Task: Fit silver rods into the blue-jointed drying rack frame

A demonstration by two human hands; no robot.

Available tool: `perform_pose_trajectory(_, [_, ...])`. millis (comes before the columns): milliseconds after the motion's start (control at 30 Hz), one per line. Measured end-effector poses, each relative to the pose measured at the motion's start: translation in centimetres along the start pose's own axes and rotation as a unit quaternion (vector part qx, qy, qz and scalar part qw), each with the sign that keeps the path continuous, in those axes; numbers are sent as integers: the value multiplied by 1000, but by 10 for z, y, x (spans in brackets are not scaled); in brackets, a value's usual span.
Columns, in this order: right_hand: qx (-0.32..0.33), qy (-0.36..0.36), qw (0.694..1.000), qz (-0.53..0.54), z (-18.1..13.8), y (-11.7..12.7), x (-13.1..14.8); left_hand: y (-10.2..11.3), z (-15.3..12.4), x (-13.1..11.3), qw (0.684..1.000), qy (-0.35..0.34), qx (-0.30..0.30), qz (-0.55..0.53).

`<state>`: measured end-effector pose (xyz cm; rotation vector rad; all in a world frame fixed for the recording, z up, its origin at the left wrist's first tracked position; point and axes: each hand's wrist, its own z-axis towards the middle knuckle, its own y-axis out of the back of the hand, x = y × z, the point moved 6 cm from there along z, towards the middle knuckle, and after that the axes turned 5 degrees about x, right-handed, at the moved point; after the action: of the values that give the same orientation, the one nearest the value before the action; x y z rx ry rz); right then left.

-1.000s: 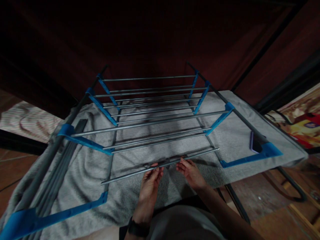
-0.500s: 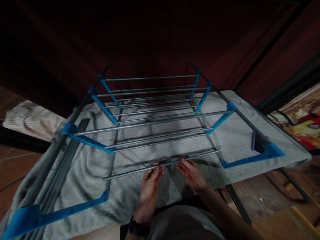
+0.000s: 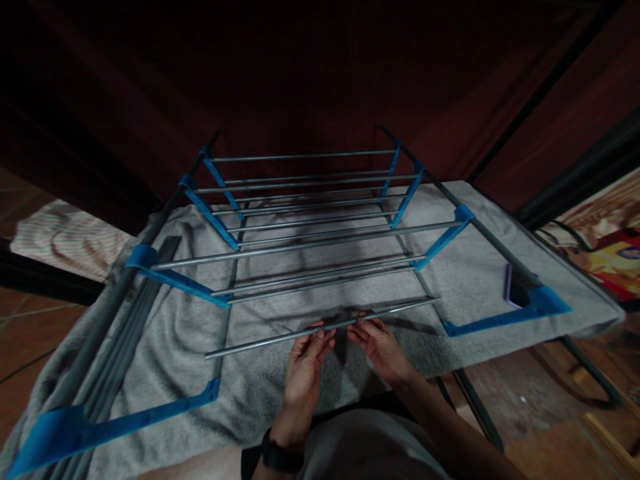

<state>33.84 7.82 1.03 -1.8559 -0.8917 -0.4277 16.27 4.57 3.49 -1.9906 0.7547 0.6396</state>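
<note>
A loose grey metal rod (image 3: 260,341) lies crosswise just above a grey towel (image 3: 165,340). My left hand (image 3: 307,363) and my right hand (image 3: 380,347) both pinch it near its middle, fingers curled round it. A rack (image 3: 310,227) of grey rods in blue plastic brackets stands on the towel beyond my hands. The nearest blue brackets, one at the left (image 3: 125,420) and one at the right (image 3: 505,317), carry no rods. A dark watch sits on my left wrist.
Several spare grey rods (image 3: 120,333) lie in a bundle along the left side of the towel. A purple flat object (image 3: 509,285) rests by the right bracket. Dark red cloth hangs behind. A tiled floor and a colourful bag (image 3: 610,253) lie to the right.
My hands have moved a little closer together on the rod, and the rod's left end has lifted slightly. The view has shifted slightly.
</note>
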Motion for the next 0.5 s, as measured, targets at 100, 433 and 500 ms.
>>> perform_pose_trajectory(100, [-3,-4,1000,4,-1,-1,0,-4,-2,-2,1000,4,13,15])
perform_pose_trajectory(433, [-15,-10,1000,26,-2,1,9,-1,-4,-31,998,-69,-14,-2])
perform_pose_trajectory(500, [-23,-13,999,28,-3,3,10,0,-5,-41,996,-91,-15,-5])
